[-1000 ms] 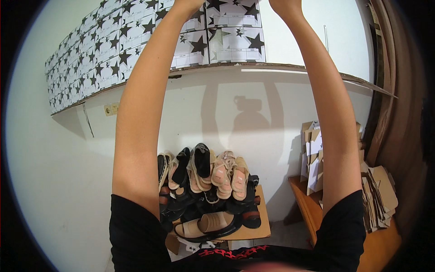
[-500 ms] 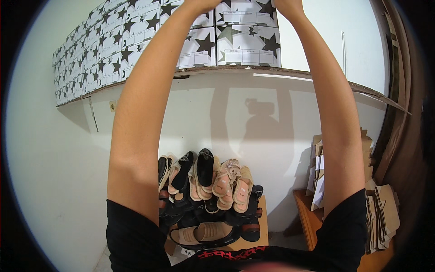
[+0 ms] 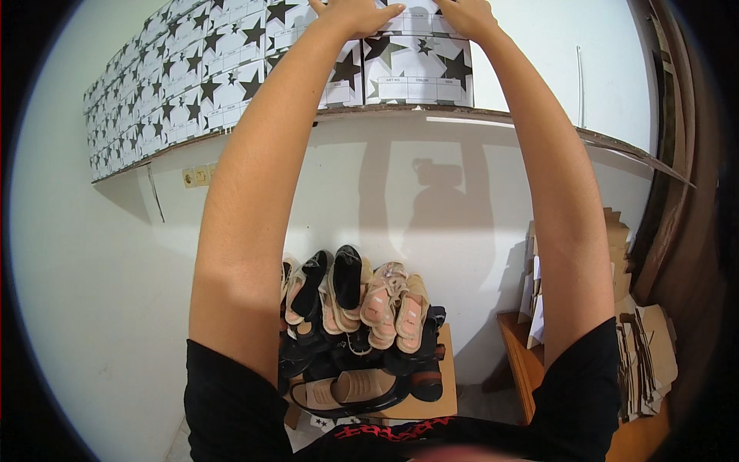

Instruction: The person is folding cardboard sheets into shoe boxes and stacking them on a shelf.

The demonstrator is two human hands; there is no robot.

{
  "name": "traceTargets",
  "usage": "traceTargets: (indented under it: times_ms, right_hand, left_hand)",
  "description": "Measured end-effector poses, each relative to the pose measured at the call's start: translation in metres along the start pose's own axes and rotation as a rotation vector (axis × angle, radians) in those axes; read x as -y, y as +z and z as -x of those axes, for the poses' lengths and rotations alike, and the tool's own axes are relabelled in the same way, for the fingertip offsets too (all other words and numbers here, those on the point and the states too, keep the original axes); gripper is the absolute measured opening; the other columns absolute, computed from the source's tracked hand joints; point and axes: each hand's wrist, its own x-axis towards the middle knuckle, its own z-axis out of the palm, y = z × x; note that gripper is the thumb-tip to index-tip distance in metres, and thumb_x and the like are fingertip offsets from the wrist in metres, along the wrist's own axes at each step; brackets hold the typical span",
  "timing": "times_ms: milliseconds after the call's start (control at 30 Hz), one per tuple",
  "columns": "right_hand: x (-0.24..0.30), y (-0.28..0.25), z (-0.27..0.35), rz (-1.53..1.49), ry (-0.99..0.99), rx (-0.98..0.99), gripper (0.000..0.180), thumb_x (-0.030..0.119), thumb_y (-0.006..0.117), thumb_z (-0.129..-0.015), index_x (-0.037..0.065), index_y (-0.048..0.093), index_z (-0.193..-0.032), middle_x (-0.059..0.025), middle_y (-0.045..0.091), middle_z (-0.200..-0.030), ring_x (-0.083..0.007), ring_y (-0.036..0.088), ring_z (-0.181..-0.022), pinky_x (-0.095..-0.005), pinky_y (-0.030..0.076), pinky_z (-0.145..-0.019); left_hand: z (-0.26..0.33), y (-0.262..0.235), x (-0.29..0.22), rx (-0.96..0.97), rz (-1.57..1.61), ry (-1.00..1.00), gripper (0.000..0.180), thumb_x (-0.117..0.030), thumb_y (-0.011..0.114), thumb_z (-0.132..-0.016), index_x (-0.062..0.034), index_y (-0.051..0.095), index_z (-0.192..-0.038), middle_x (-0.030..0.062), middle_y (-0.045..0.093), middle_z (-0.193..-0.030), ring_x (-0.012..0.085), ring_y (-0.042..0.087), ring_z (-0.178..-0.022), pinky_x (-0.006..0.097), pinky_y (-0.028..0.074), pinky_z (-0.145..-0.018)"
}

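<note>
Both my arms reach up to star-patterned shoe boxes stacked on a wall shelf (image 3: pixel 431 112). My left hand (image 3: pixel 356 15) lies against the box fronts near the top edge, thumb stretched to the right and fingers spread, holding nothing. Across from it, my right hand (image 3: pixel 469 18) rests at the right end of an upper shoe box (image 3: pixel 412 23), its thumb apart from the fingers. Its fingertips are partly cut off by the picture's edge. Directly below that box sits another shoe box (image 3: pixel 419 69), white with black and grey stars, at the right end of the row.
More star-patterned boxes (image 3: pixel 162 85) run left along the shelf. Below, sandals and shoes (image 3: pixel 346 308) are piled on a cardboard box (image 3: pixel 445 369). Flattened cardboard (image 3: pixel 647 362) leans on wooden furniture (image 3: pixel 517 354) at the right. Wall sockets (image 3: pixel 196 177) sit under the shelf.
Both hands have come down slightly into view, and the left thumb now shows spread against the boxes. The hands are closer together. The whole view has shifted a little.
</note>
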Motion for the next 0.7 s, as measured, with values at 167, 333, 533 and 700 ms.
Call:
traceTargets:
  times_ms: [167,333,533,700]
  right_hand:
    - [0.009,-0.020,0.020,0.080,-0.080,-0.082,0.058,0.040,0.059,-0.078,0.007,0.046,-0.124,-0.0228,0.045,-0.121,-0.0402,0.045,-0.109,-0.0483,0.039,-0.090]
    - [0.005,-0.060,0.046,0.234,-0.183,-0.065,0.049,0.036,0.060,-0.078,0.008,0.050,-0.116,-0.0214,0.047,-0.114,-0.0396,0.046,-0.104,-0.0489,0.041,-0.087]
    - [-0.008,-0.133,0.091,0.421,-0.273,0.221,0.034,0.027,0.061,-0.077,0.006,0.057,-0.103,-0.0204,0.052,-0.106,-0.0372,0.050,-0.100,-0.0447,0.042,-0.085]
    - [-0.062,-0.209,0.122,0.570,-0.023,0.641,0.041,0.033,0.064,-0.077,0.001,0.059,-0.103,-0.0197,0.064,-0.085,-0.0287,0.061,-0.082,-0.0365,0.047,-0.076]
  left_hand:
    - [0.019,-0.009,-0.014,-0.029,-0.054,0.081,0.084,-0.053,0.057,-0.074,-0.0088,0.027,-0.139,0.0182,0.009,-0.147,0.0416,0.004,-0.134,0.064,0.008,-0.102]
    - [0.040,-0.002,-0.044,-0.195,0.059,0.186,0.075,-0.048,0.060,-0.073,-0.0116,0.037,-0.134,0.0191,0.010,-0.146,0.0400,-0.001,-0.135,0.066,0.005,-0.100]
    - [0.070,0.018,-0.109,-0.677,0.319,0.428,0.041,-0.026,0.064,-0.066,-0.0147,0.054,-0.104,0.0116,0.029,-0.135,0.0355,0.017,-0.129,0.058,0.016,-0.098]
    - [0.116,0.026,-0.193,-0.679,0.657,0.641,0.024,-0.019,0.062,-0.068,-0.0130,0.059,-0.091,0.0087,0.047,-0.117,0.0278,0.037,-0.113,0.045,0.027,-0.091]
